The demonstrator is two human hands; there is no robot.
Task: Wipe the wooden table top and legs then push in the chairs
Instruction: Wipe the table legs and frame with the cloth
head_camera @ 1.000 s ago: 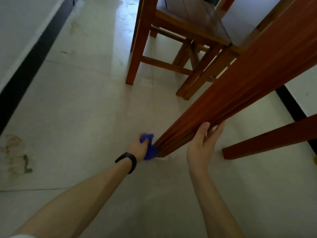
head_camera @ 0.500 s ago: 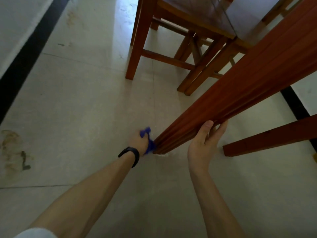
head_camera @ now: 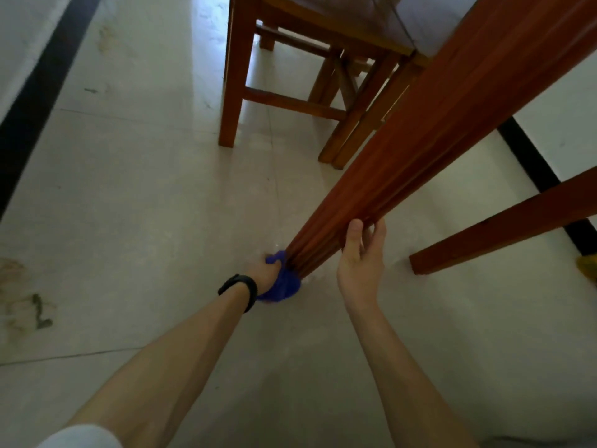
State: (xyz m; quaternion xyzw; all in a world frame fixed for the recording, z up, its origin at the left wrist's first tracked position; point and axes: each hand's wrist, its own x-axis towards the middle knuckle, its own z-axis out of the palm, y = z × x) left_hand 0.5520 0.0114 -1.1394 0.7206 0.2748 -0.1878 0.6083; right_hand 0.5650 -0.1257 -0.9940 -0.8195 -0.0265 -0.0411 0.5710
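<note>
Cloth (head_camera: pixel 283 287) bunched in left hand (head_camera: pixel 265 273) grip, pressed against foot of bench leg (head_camera: pixel 420 150), lower centre of frame. Right hand (head_camera: pixel 361 263) clasps leg just above. Judgement: leg wiping under way; chair (head_camera: pixel 232 92), upper centre, likely not yet pushed in.

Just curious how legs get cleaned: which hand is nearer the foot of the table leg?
Left. The left hand presses the blue cloth against the foot of the table leg; the right hand grips the leg higher up.
</note>
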